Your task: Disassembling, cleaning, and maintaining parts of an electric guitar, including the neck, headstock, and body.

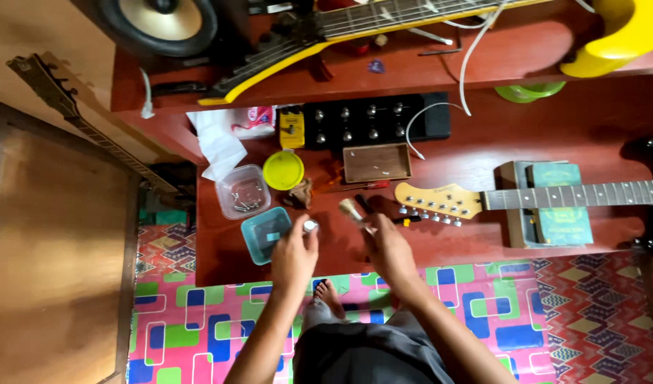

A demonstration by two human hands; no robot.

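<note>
White and small, a round cap-like piece [310, 226] sits pinched at the fingertips of my left hand [294, 254], just above the red table's [483, 142] near edge. My right hand [389, 250] is closed around a pale-tipped brush [352, 211], its head angled up and away from my knuckles. Just left of the left-hand grip stands a teal container [264, 235]; beyond it, a clear tub of screws [242, 190] and a yellow lid [283, 170]. Right of the brush lies a guitar headstock [439, 201].
</note>
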